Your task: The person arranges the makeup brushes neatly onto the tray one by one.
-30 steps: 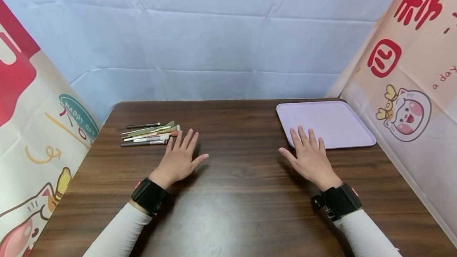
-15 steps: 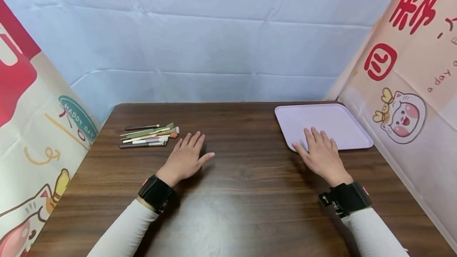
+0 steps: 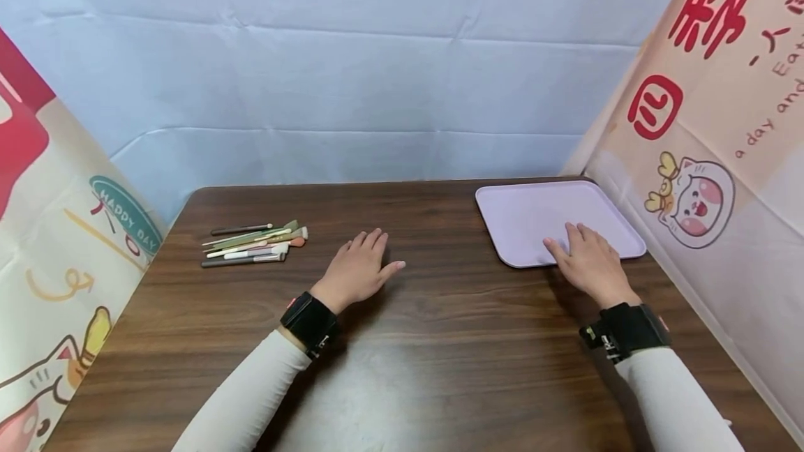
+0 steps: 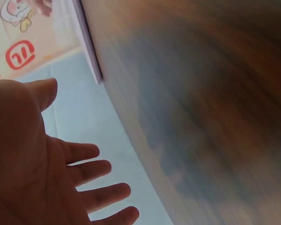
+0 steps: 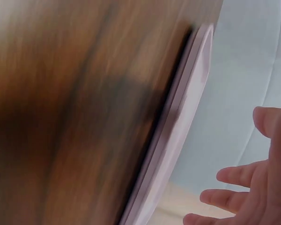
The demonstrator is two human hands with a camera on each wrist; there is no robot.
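My left hand (image 3: 356, 272) is raised over the table with its fingers loosely extended, holding nothing. To its left lies a bunch of makeup brushes (image 3: 257, 244), with dark, green and white handles. My right hand (image 3: 590, 264) hovers at the near edge of a pale lilac tray (image 3: 534, 215), fingers extended and holding nothing. In the right wrist view, the tray's rim (image 5: 166, 140) runs past, apart from the fingers (image 5: 239, 176). The left wrist view has the left palm (image 4: 23, 154) above the tabletop, a corner of the tray (image 4: 86, 42) beyond.
The brown wooden table (image 3: 427, 340) spans the space between the hands. A pale blue cloth (image 3: 352, 75) hangs behind it. Printed cloths flank it, one at the left (image 3: 63, 229) and another at the right (image 3: 703, 124), close to the tray.
Both hands have moved to the right, the left one away from the brushes and the right one along the tray's near edge. The view has turned slightly right. Brushes and tray stay put.
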